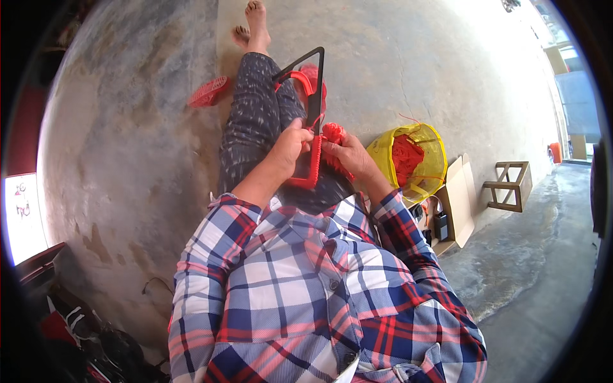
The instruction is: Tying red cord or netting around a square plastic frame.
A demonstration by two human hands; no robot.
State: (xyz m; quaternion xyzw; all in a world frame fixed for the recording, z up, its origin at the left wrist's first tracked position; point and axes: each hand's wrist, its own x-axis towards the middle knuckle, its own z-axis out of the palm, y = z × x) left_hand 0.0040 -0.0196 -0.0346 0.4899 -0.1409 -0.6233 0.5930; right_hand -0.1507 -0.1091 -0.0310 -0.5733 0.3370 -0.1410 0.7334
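Over my lap lies a flat black angular frame (pixel 317 96), its near end and part of its far end covered in red cord wrapping (pixel 314 167). My left hand (pixel 290 148) is closed around the frame's right-hand bar, just above the wrapped stretch, with a red strand at its fingertips. To the right, my right hand (pixel 350 153) is closed on a bundle of red cord (pixel 333 133), close beside the bar. Some of the bundle hangs below the fingers. What the palms cover is hidden.
A yellow mesh basket (pixel 440 153) with red cord inside stands at my right. Beside it are an open cardboard box (pixel 461 201) with dark items and a small wooden stool (pixel 511 186). A red slipper (pixel 209 92) lies left of my outstretched legs (pixel 249 127) on the concrete floor.
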